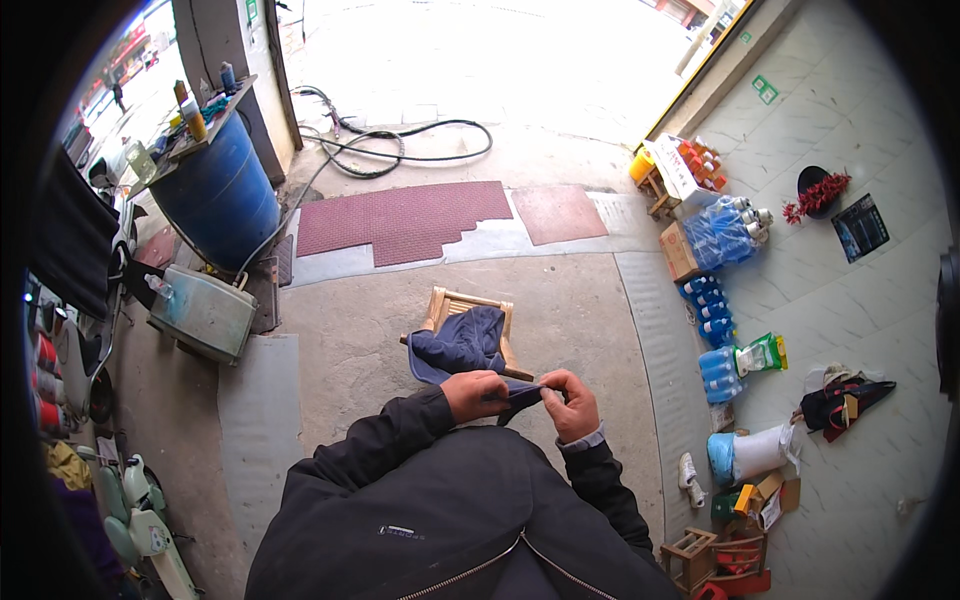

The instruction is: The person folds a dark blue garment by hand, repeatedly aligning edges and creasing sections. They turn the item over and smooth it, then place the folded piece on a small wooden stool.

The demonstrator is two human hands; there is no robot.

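You have two bare hands at work on one dark blue cloth [465,340]. Most of it lies bunched on a single wooden chair [437,308] just ahead of you, and its lower part comes down toward your hands. Your left hand [478,397] has its fingers curled closed on the fabric, and your right hand [572,408] pinches the edge between thumb and fingers, so one narrow dark strip runs between the two.

Beyond the chair you have two mats on the floor: one large dark red mat [400,222] with a stepped edge and one smaller pinkish mat [560,215]. One black hose [440,125] lies in loops behind them. To your left stand one blue barrel [220,190], with several bottles on the board [215,120] over it, and one grey tub [205,315]. Nearer you on that side is one pale green scooter [150,525].

To your right, one white box [680,172] sits beside several orange containers [703,165], too crowded to count. Below it come one brown carton [678,252], groups of blue bottles [715,310], one green-and-white bag [763,353], one white sack [762,452] and two white shoes [690,480].
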